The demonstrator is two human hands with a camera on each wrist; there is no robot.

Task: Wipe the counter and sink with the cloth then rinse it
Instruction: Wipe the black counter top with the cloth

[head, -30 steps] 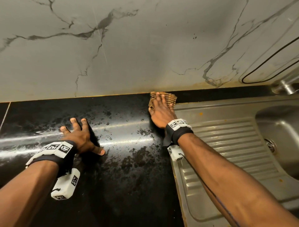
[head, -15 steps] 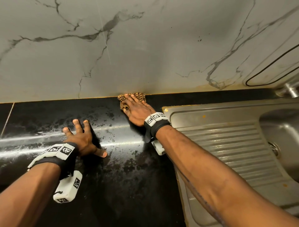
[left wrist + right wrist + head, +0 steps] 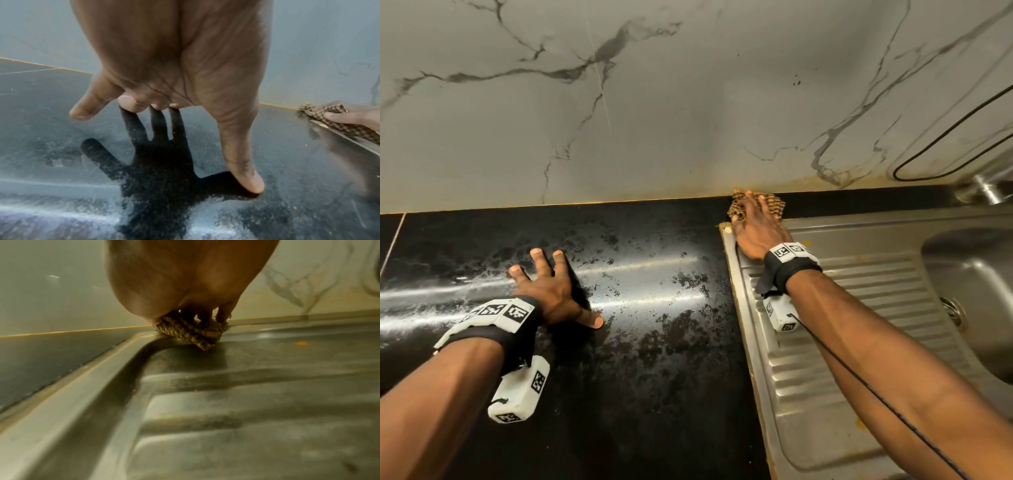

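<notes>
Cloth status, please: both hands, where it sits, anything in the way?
Left hand flat, fingers spread on the black counter. Right hand presses the cloth at the sink rim's back corner, against the wall. Nothing in the way.

The right hand (image 3: 755,229) presses the checked cloth (image 3: 774,204) against the wall at the sink's (image 3: 859,281) back left corner, while the left hand (image 3: 551,291) (fingers spread) rests flat on the wet black bench (image 3: 654,342).

Black wristbands (image 3: 792,270) carrying white coded camera blocks (image 3: 518,390).
</notes>
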